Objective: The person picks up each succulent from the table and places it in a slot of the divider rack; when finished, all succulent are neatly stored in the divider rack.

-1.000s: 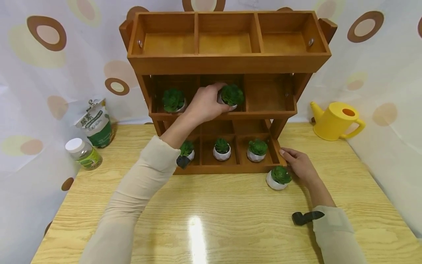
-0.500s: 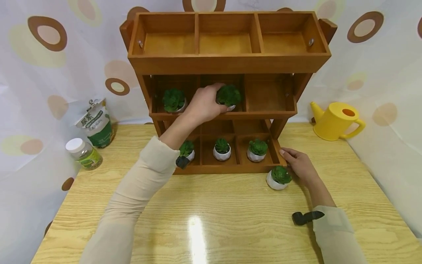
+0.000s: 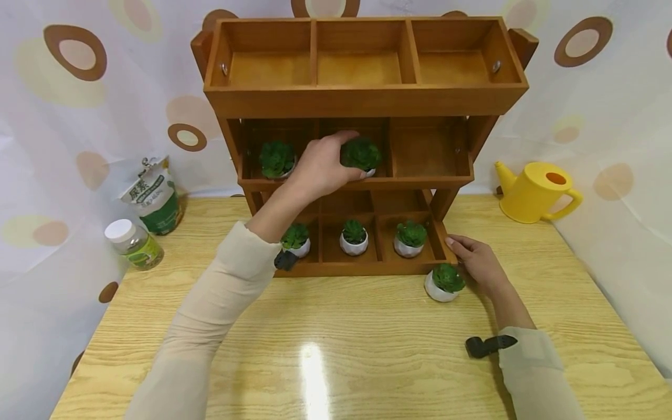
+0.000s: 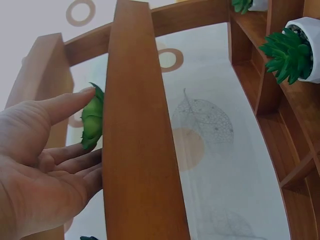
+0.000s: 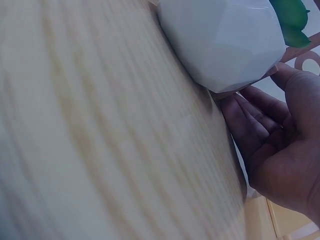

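A three-tier wooden plant shelf [image 3: 364,102] stands against the back. My left hand [image 3: 325,163] reaches into its middle tier, thumb and fingers around a small potted succulent [image 3: 361,154] in the centre compartment. In the left wrist view the wooden front board [image 4: 142,120] hides the pot; green leaves [image 4: 92,120] show between thumb and fingers. Another potted succulent [image 3: 277,159] sits in the compartment to the left. My right hand [image 3: 476,262] grips the lower tier's right front corner, thumb on its side. Beside it a succulent in a white faceted pot [image 5: 220,42] stands on the table.
Three potted succulents, including the middle one [image 3: 354,238], sit in the lower tier. A yellow watering can [image 3: 538,192] stands right of the shelf. At left are a white-lidded jar [image 3: 133,244] and a green-and-white bag [image 3: 154,201] on the wooden table [image 3: 378,350].
The succulent at my left hand has shifted slightly left and back in the centre compartment. My left wrist has moved a little left. The right hand stays at the shelf's corner.
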A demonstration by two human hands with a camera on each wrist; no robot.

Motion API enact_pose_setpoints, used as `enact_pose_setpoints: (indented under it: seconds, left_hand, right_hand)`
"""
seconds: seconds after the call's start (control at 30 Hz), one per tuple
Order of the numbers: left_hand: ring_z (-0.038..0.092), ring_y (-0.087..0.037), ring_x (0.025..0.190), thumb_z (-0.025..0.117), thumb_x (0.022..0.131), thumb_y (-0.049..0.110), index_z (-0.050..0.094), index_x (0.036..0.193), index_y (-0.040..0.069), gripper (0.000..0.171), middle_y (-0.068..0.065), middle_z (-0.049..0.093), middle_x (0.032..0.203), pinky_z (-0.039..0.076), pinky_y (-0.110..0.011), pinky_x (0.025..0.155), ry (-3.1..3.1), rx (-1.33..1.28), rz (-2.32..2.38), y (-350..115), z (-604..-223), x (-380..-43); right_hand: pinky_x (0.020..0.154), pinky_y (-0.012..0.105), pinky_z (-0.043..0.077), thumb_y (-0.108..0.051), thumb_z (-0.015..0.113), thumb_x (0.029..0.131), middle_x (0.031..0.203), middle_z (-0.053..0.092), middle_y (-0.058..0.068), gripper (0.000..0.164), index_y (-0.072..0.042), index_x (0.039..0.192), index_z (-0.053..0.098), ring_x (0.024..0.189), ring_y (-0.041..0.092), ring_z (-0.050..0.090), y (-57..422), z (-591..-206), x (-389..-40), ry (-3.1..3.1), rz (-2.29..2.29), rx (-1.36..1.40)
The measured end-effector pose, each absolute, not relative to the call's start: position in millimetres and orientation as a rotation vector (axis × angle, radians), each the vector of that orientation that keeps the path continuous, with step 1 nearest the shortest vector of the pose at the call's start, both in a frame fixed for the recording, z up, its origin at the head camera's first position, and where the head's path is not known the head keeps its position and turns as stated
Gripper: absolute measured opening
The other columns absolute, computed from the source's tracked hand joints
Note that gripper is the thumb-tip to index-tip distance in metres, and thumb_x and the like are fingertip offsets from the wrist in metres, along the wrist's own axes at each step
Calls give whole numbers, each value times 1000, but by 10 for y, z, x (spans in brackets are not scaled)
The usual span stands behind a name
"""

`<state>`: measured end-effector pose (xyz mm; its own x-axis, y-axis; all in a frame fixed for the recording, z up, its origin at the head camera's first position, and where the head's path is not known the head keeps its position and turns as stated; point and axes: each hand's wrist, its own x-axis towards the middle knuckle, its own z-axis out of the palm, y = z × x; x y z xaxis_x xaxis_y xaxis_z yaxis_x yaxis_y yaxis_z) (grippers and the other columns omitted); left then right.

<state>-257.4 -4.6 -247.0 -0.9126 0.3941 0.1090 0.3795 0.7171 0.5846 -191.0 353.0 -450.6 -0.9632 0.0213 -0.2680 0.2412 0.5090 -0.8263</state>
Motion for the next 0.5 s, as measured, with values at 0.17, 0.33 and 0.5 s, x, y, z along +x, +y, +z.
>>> enact_pose_setpoints:
  seconds: [0.17,0.33,0.5]
  left_hand:
    - [44,-25,145,77,89,41,40,157,25,79,4,44,160,41,-45,117,2879,686,1090,-124,-2441,-2466]
    - [43,-23,146,77,89,44,40,157,29,78,7,43,160,40,-45,118,2872,758,1201,-205,-2422,-2328]
    - [43,-18,147,77,88,47,40,156,35,78,12,43,159,40,-43,117,2838,816,1283,-262,-2421,-2162]
  right_hand:
    - [82,14,54,-61,42,103,153,49,21,75,-10,158,37,132,27,56,3528,-4491,-1904,2530,-1436,219]
    - [82,14,54,-60,43,103,153,49,21,75,-10,158,37,126,18,58,3538,-4500,-1903,2521,-1444,218]
    - [81,12,52,-60,42,103,153,50,20,74,-11,158,37,134,28,52,3549,-4517,-1915,2534,-1431,212]
